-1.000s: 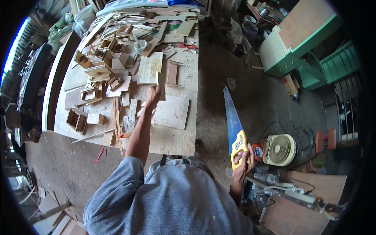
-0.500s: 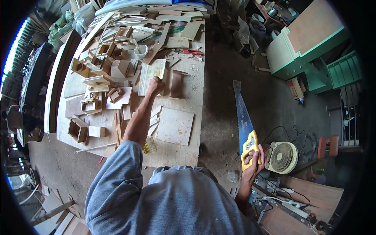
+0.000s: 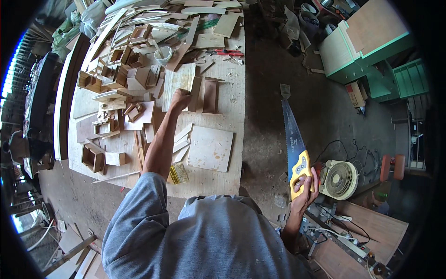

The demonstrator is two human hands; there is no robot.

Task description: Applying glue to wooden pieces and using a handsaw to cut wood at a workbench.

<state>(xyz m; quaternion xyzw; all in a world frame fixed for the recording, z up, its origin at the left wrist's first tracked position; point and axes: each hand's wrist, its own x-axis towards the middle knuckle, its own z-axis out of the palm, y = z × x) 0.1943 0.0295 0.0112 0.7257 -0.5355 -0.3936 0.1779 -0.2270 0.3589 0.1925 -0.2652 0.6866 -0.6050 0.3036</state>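
Note:
My left arm stretches over the workbench, and my left hand is closed at a pale wooden board with a narrow raised wooden side. What the fingers grip is hidden from above. Just right of it lies a brown, shallow wooden tray-like piece. Off the bench's right side, my right hand is wrapped round the yellow handle of a handsaw. Its blade points away from me, over the floor. Nearer than my left hand, a square board lies flat.
Small wooden boxes crowd the bench's left side, and scrap strips pile at its far end. Red-handled pliers and a white tub lie beyond my left hand. A fan stands right of the saw; green-edged furniture stands farther off.
The view has shifted slightly. My left hand sits a little nearer, still closed at the board. The saw stays in my right hand, with little change in its angle.

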